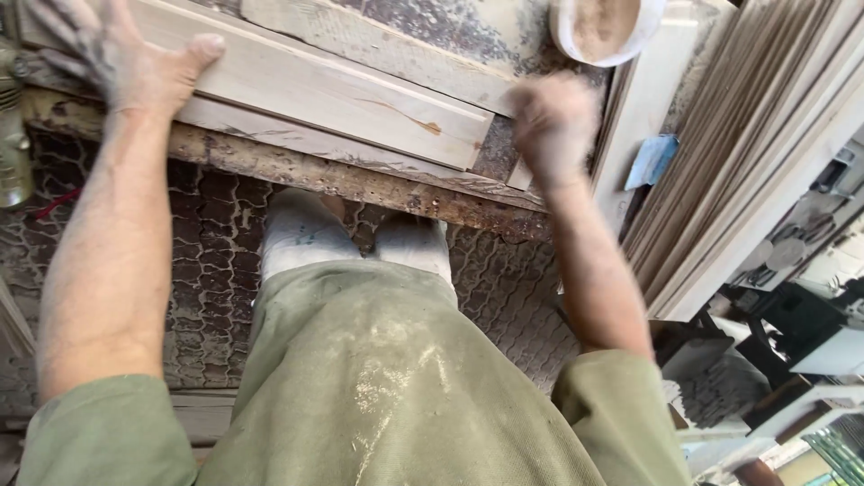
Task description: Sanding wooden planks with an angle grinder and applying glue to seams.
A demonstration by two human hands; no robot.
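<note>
Wood panel (333,90): pale, raised centre, orange-brown streak, dusty; left hand (126,54) flat on it.

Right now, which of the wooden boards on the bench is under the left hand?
The pale board nearest the bench's front edge, with a small orange knot; the left hand lies flat on its left end. The board behind it goes untouched.

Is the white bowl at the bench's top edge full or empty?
Partly filled: the white bowl holds tan powder, apparently sawdust; its top is cropped.
</note>
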